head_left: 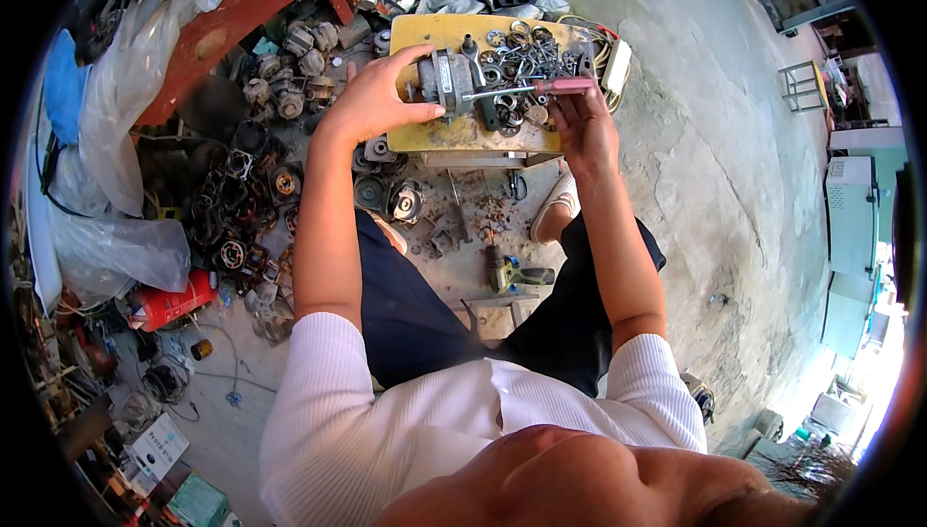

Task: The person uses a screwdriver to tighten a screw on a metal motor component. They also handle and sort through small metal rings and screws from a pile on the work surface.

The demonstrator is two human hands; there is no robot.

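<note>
A grey cylindrical motor housing (446,81) lies on the small yellow worktable (413,33). My left hand (372,102) grips it from the left, thumb at the near side and fingers at the far side. In my right hand (589,141) is a screwdriver (565,87) with a pinkish-red handle, held almost level. Its metal shaft points left, and the tip reaches the right side of the housing; whether it touches a screw is too small to tell. A dark-handled tool (485,107) lies just right of the housing, under the shaft.
Loose rings, bearings and metal parts (521,52) cover the table's right half. A white power strip (616,66) sits at its right edge. Between my feet are a green-black cordless drill (504,272) and scissors (518,186). Old motors (290,93) crowd the floor to the left.
</note>
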